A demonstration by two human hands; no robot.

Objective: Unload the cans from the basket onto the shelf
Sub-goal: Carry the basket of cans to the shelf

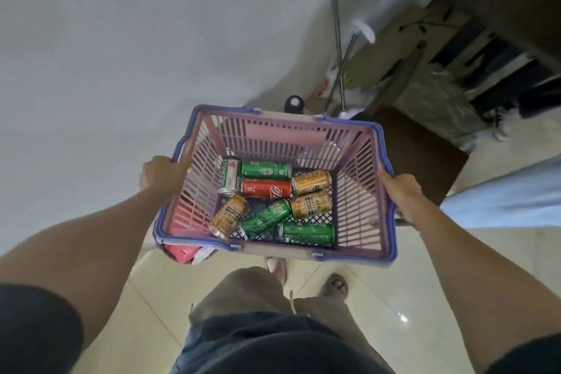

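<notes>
The left hand [158, 173] is clenched on the left rim of the basket [273, 247], eight rigid, smooth, probably weighty cans [267, 188] lie loose on its floor, best grasped round the middle, and the right hand [400, 191] clasps the right rim.

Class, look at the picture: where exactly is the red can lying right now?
In the head view, the red can lies on its side in the basket, toward the far left, just below a green can and right of the Tsingtao can.
</notes>
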